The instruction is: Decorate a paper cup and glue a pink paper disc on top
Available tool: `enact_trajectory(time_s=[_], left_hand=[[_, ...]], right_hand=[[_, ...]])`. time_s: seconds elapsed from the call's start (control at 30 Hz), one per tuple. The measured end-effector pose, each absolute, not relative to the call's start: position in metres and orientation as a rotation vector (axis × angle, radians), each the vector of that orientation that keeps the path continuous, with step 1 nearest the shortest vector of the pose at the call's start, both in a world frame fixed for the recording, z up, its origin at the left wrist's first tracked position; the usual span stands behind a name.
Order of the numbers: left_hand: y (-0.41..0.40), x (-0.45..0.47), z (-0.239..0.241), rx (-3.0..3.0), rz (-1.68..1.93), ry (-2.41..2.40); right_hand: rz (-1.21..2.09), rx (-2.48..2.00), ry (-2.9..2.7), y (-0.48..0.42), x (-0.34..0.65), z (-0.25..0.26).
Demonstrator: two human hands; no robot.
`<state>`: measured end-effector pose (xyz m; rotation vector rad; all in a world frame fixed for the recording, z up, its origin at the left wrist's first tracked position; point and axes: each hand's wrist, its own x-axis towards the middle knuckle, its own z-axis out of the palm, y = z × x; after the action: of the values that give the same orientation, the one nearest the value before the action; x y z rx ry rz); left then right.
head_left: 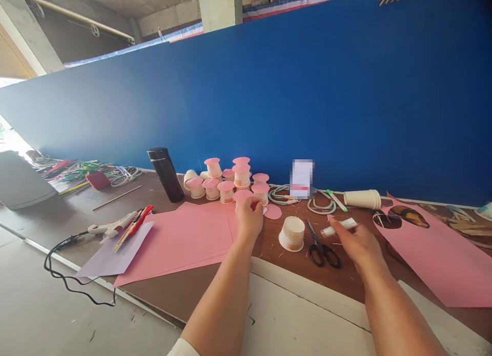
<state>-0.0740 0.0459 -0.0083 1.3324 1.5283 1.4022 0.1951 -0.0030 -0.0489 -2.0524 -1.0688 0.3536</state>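
Note:
My left hand (249, 217) is closed, thumb and fingers bent together, in front of the pink-topped paper cups (226, 191). A small white bit shows beside its fingertips; I cannot make out what it is. Just right of that hand a loose pink paper disc (273, 211) lies on the table. My right hand (355, 241) is closed around a white glue stick (349, 224), held low over the table. Between the hands stands an upside-down paper cup (292, 233) with a bare top. Black-handled scissors (325, 253) lie beside it, left of my right hand.
Pink paper sheets (184, 238) spread at left, with a utility knife (134, 225) and a glue gun (113, 227) near them. A black bottle (166, 175) stands behind. Stacked paper cups (362, 199) and cut pink paper (442, 258) lie right. A blue partition (307, 100) rises behind.

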Motion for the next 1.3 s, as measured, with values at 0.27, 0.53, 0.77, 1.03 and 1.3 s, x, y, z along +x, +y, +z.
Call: enact_trajectory(time_s=[0.27, 0.53, 0.77, 1.03, 1.3], left_hand=[[0.081, -0.048, -0.003, 1.923, 0.635, 1.757], [0.115, -0.015, -0.002, 2.134, 0.152, 1.646], [0.14, 0.0, 0.006, 2.251, -0.083, 1.504], [0.157, 0.008, 0.005, 2.389, -0.304, 1.41], [0.163, 0.004, 0.002, 2.415, -0.365, 1.406]], right_hand=[[0.377, -2.284, -1.002, -0.002, 0.191, -0.046], [0.216, -2.23, -1.083, -0.007, 0.18, -0.041], [0.321, -2.137, -1.156, -0.005, 0.177, -0.048], [0.372, -2.197, -1.187, -0.01, 0.167, -0.037], [0.402, -2.207, -1.237, -0.012, 0.164, -0.035]])
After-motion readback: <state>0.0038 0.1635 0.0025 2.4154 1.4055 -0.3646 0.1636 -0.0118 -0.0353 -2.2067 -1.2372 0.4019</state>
